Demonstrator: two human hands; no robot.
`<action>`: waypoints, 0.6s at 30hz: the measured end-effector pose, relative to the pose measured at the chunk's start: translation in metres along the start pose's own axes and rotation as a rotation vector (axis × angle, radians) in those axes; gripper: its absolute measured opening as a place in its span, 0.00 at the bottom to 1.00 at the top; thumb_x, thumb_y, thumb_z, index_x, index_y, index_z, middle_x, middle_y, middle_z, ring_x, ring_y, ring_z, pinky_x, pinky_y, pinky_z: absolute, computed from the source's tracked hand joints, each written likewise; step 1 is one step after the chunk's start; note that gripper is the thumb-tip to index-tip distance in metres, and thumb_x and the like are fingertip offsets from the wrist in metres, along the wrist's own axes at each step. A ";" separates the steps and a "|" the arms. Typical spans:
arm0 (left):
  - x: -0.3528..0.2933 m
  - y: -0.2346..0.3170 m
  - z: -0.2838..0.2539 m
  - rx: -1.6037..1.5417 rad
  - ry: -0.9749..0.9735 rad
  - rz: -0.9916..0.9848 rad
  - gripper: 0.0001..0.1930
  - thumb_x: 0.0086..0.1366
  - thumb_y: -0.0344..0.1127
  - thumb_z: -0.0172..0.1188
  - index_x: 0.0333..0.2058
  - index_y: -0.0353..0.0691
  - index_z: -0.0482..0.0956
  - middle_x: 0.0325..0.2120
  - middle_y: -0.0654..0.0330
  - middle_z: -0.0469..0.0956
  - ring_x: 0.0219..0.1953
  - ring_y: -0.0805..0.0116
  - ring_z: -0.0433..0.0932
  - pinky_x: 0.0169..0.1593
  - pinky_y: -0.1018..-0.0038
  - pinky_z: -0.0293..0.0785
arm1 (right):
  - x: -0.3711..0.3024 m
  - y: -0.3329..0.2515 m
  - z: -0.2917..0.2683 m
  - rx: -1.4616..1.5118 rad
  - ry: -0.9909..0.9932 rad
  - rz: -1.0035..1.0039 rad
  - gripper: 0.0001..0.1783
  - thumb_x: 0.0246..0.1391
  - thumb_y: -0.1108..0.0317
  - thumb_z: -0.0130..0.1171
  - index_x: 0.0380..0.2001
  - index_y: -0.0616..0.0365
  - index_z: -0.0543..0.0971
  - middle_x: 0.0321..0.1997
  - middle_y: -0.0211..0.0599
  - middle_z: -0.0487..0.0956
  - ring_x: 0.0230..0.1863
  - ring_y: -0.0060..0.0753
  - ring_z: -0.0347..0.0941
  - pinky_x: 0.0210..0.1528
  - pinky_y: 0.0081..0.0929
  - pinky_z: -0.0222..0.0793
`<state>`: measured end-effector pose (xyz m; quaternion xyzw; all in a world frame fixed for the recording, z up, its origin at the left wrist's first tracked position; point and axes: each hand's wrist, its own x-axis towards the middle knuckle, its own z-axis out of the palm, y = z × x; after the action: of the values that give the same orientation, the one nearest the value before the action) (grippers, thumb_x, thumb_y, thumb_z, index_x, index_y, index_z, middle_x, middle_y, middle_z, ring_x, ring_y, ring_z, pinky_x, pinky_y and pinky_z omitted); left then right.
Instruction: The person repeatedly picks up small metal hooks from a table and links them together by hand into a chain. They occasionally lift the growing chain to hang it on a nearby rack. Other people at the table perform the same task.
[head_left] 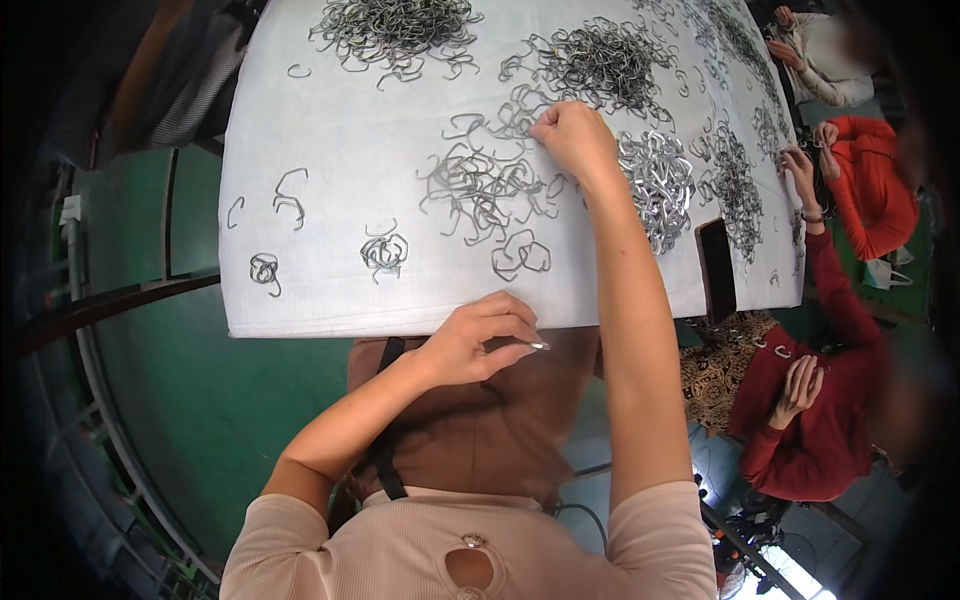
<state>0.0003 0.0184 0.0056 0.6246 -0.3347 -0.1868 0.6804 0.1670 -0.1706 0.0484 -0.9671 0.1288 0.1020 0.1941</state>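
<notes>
**Small metal piece (541,346) pinched at the table's (330,120) near edge**

The left hand (482,338) holds the piece between thumb and fingers, over the lap; the fingertips hide most of it. The right hand (578,140) reaches to the loose hooks (485,190), its fingers curled close together; whether they grip one, I cannot tell. The right forearm (635,310) crosses the left side of a shiny pile (662,190). A phone (715,268) lies beside that pile, reaching the near edge. A dark pile (395,30) is cut off at the top. White tabletop shows toward the left edge, around small clusters (384,253).
</notes>
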 end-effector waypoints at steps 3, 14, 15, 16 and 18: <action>0.000 0.000 0.001 -0.011 0.003 0.028 0.09 0.51 0.23 0.62 0.33 0.38 0.80 0.36 0.58 0.76 0.40 0.61 0.75 0.44 0.70 0.72 | 0.001 0.013 0.002 0.020 0.016 -0.008 0.11 0.46 0.60 0.64 0.32 0.53 0.83 0.34 0.42 0.82 0.41 0.45 0.78 0.44 0.39 0.71; 0.002 -0.004 -0.005 -0.020 -0.016 0.026 0.09 0.51 0.22 0.62 0.33 0.36 0.81 0.37 0.56 0.76 0.40 0.63 0.76 0.45 0.72 0.73 | 0.006 0.015 -0.012 0.036 0.048 -0.061 0.08 0.45 0.63 0.64 0.30 0.51 0.84 0.32 0.37 0.83 0.38 0.42 0.78 0.43 0.39 0.72; 0.002 -0.005 -0.005 -0.025 -0.017 0.029 0.09 0.51 0.22 0.62 0.33 0.36 0.81 0.37 0.56 0.76 0.40 0.63 0.76 0.45 0.72 0.73 | 0.005 0.011 -0.017 0.004 -0.004 -0.056 0.08 0.45 0.62 0.64 0.29 0.51 0.84 0.32 0.37 0.83 0.38 0.43 0.79 0.43 0.38 0.72; 0.002 -0.006 -0.004 -0.030 -0.013 0.034 0.09 0.52 0.22 0.62 0.33 0.36 0.81 0.37 0.57 0.76 0.40 0.63 0.76 0.45 0.72 0.73 | 0.005 0.007 -0.020 -0.032 -0.058 -0.055 0.08 0.45 0.62 0.64 0.29 0.51 0.84 0.32 0.38 0.83 0.38 0.43 0.79 0.43 0.38 0.72; 0.001 -0.007 -0.003 -0.022 0.010 0.049 0.08 0.52 0.23 0.62 0.33 0.37 0.79 0.36 0.58 0.76 0.40 0.62 0.76 0.44 0.71 0.72 | -0.004 0.000 -0.014 -0.120 -0.102 -0.073 0.10 0.43 0.63 0.65 0.28 0.56 0.83 0.27 0.39 0.82 0.31 0.38 0.78 0.38 0.34 0.72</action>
<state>0.0042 0.0187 -0.0006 0.6097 -0.3446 -0.1708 0.6931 0.1654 -0.1755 0.0623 -0.9746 0.0770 0.1513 0.1458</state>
